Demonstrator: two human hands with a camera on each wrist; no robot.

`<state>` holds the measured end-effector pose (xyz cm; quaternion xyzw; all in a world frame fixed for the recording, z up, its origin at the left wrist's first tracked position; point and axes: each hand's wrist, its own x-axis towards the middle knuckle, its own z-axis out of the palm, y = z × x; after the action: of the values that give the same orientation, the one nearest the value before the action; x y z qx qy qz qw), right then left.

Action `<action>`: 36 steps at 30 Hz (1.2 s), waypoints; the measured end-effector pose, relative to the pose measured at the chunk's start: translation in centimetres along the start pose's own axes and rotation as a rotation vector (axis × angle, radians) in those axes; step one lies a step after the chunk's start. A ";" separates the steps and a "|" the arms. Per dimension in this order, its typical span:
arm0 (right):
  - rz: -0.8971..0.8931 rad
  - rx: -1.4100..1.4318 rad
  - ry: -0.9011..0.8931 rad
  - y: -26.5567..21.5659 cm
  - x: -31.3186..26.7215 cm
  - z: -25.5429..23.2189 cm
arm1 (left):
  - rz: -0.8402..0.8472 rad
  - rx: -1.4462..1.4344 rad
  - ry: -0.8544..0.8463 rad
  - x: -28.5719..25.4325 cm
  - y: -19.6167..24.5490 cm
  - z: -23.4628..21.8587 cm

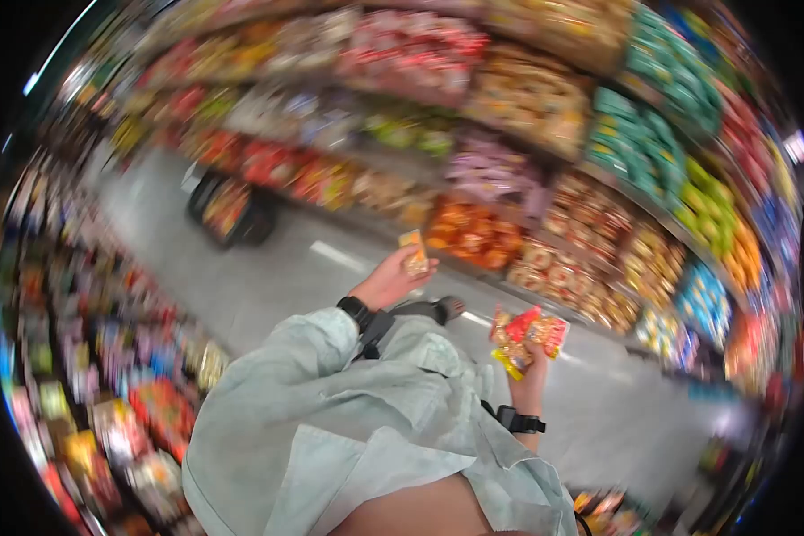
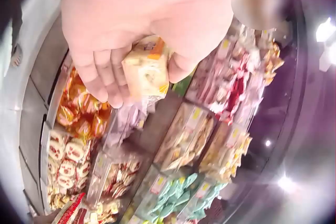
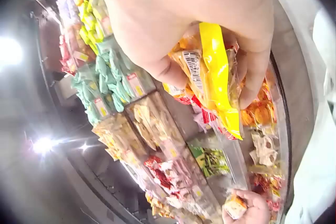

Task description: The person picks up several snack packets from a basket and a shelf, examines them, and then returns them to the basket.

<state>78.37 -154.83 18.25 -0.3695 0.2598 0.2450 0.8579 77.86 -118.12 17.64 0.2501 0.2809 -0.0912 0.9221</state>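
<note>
My left hand [image 1: 393, 281] pinches a small wrapped snack packet [image 2: 147, 71] between thumb and fingers. The packet is pale yellow with an orange patch. In the right wrist view, that same packet [image 3: 235, 206] shows low in the frame. Bunched in my right hand [image 1: 529, 362] are snack packets [image 1: 520, 332] in clear, red and yellow wrapping. Close up, a barcode and a bright yellow strip [image 3: 218, 66] show on them, and my right fingers [image 3: 254, 77] curl round their sides. The palm hides part of this bunch.
Tiered shelf bins rise ahead, with orange packets [image 1: 473, 232], teal packets [image 1: 634, 143] and red-and-white packets [image 1: 411, 54]. A dark basket [image 1: 232, 210] of goods stands on the grey floor [image 1: 277, 277] at left. More stocked shelves [image 1: 107, 357] line the left side.
</note>
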 end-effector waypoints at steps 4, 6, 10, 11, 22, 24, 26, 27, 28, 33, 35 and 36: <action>0.238 -0.100 -0.157 1.2 2.3 0.5 | 0.185 -0.145 0.215 -11.9 -2.7 -5.8; 0.309 -0.148 -0.189 2.9 3.4 1.0 | 0.237 -0.244 0.279 -16.6 -4.5 -10.8; 0.395 -0.204 -0.313 6.9 4.9 3.6 | 0.332 -0.410 0.441 -23.9 -7.7 -16.8; 0.421 -0.213 -0.345 8.0 4.5 4.5 | 0.359 -0.450 0.478 -25.3 -8.4 -17.5; 0.541 -0.493 -0.605 20.3 -3.5 13.7 | 0.445 -0.717 0.556 -35.5 -10.0 -27.1; 0.541 -0.534 -0.638 24.1 -5.2 16.8 | 0.564 -0.686 0.615 -39.4 -9.7 -30.7; 0.538 -0.580 -0.688 28.5 -6.1 19.4 | 0.588 -0.842 0.700 -43.2 -10.3 -36.4; 0.559 -0.584 -0.689 30.7 -6.5 20.7 | 0.592 -0.925 0.741 -45.1 -11.0 -38.9; 0.580 -0.594 -0.697 32.8 -7.0 22.4 | 0.619 -0.981 0.766 -47.0 -11.5 -40.9; 0.585 -0.713 -0.857 41.4 -10.8 31.8 | 0.794 -1.158 0.813 -52.4 -11.5 -46.3; 0.649 -0.763 -0.881 44.9 -11.6 35.1 | 0.829 -1.167 0.743 -52.8 -10.4 -47.5; 0.675 -0.781 -0.901 46.6 -12.0 36.7 | 0.816 -1.138 0.745 -52.9 -9.4 -47.7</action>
<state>50.60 -101.37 23.92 -0.4127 -0.1290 0.7045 0.5627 8.72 -100.31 9.43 -0.1623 0.4608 0.5012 0.7142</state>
